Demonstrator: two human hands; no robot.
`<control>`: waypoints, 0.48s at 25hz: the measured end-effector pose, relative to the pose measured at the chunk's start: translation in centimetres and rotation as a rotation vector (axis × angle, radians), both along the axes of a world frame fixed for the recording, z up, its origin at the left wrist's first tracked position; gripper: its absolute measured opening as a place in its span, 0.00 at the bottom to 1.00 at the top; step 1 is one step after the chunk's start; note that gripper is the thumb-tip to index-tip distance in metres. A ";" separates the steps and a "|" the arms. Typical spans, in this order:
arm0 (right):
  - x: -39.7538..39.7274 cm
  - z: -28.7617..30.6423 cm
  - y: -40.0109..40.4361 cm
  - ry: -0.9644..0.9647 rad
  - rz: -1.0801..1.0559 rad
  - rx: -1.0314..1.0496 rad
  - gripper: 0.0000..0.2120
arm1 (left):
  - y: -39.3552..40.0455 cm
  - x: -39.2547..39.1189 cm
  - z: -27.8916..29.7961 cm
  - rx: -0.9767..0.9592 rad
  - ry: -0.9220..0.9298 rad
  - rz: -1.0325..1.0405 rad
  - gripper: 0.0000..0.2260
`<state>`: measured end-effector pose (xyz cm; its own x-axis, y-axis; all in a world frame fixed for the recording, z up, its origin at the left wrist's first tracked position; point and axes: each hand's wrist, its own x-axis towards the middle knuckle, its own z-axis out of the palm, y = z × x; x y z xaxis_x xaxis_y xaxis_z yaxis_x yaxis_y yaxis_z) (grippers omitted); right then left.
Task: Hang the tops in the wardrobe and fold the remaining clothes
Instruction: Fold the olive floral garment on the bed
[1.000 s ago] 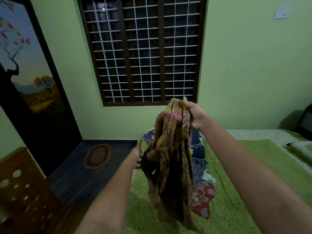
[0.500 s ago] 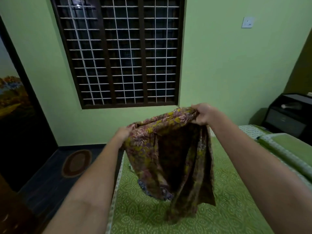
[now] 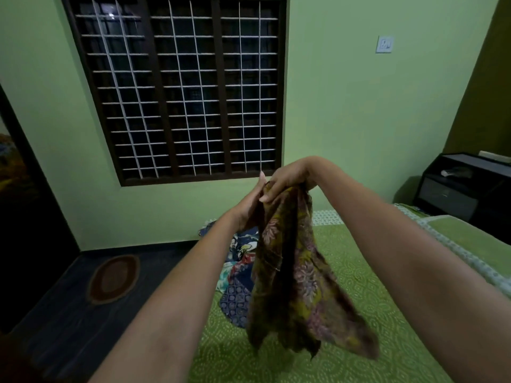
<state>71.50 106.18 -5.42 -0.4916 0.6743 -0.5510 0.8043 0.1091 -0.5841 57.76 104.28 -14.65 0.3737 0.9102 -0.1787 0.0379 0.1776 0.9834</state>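
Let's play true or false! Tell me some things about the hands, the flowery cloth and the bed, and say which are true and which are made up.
1. Both hands hold the flowery garment at its top. True: the left hand and the right hand meet there.
2. The garment lies flat on the bed. False: it hangs in the air above the green bedspread.
3. Other patterned clothes lie on the bed. True.
4. The wall is pink. False: it is green.
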 end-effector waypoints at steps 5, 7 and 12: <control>5.1 -1.2 2.7 -0.487 -0.038 0.555 0.10 | 0.9 -2.3 -2.0 0.067 0.659 -0.157 0.38; 4.4 -2.9 3.7 -0.415 -0.253 1.008 0.16 | 1.1 -1.5 -2.2 -0.043 0.585 -0.125 0.35; 3.4 -9.4 3.0 -0.102 -0.392 0.910 0.25 | 1.6 0.8 -2.1 -0.137 0.014 0.243 0.33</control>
